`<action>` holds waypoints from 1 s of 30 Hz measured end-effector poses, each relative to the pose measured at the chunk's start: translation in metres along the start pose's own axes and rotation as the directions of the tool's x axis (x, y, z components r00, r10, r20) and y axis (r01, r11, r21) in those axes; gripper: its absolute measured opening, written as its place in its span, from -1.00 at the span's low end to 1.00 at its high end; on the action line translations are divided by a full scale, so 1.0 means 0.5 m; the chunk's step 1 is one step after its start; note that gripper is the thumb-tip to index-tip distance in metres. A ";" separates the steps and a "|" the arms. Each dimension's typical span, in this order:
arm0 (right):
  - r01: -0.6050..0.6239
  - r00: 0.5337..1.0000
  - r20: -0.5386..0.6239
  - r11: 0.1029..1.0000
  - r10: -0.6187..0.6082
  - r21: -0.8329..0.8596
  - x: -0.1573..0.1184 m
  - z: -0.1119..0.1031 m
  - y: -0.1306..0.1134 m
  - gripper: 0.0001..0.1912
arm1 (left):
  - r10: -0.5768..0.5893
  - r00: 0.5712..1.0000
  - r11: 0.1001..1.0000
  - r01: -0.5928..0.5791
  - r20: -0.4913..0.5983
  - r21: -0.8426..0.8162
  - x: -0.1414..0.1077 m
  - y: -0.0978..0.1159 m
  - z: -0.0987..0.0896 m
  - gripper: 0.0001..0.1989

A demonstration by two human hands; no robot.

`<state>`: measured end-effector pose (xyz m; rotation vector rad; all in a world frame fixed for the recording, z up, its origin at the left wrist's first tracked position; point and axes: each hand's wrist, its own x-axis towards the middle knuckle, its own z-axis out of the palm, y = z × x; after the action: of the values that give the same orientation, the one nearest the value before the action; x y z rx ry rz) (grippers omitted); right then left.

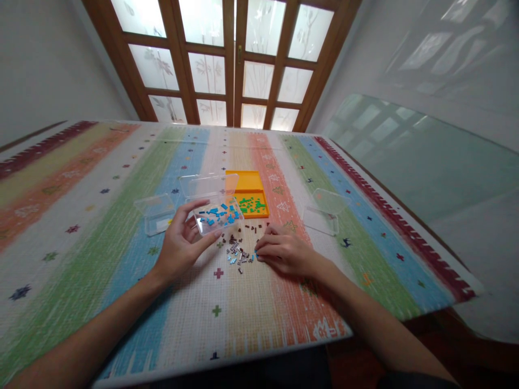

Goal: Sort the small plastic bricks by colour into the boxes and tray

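Observation:
My left hand (184,237) grips a clear plastic box (198,224) by its side, thumb at the front and fingers behind. The box is tilted toward me with its lid (208,185) up, and small blue building bricks (221,214) lie inside. My right hand (286,251) is low over the tablecloth, its fingers pinched together. A bit of blue shows at its fingertips, seemingly a small blue building brick (257,253). Just left of those fingertips spreads a loose pile of tiny brown, grey and light blue bricks (240,253).
Behind the held box stands an open yellow case (249,181) with green bricks (252,205) in it. Open clear boxes rest at the left (156,222) and right (320,220). A striped cloth (251,302) covers the table, and a glazed wooden door (235,65) is beyond.

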<state>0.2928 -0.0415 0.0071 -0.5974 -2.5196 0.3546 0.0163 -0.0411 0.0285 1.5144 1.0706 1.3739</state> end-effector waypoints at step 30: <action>0.040 0.989 -0.145 0.999 -0.038 0.010 0.149 -0.015 -0.022 -0.89 | -0.059 0.962 0.977 0.111 0.265 -0.184 -0.041 -0.022 0.028 -0.41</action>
<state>0.2359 -0.0142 0.0491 -0.5481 -2.3841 0.3023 0.0283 -0.0575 0.0105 1.4375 0.8028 1.1492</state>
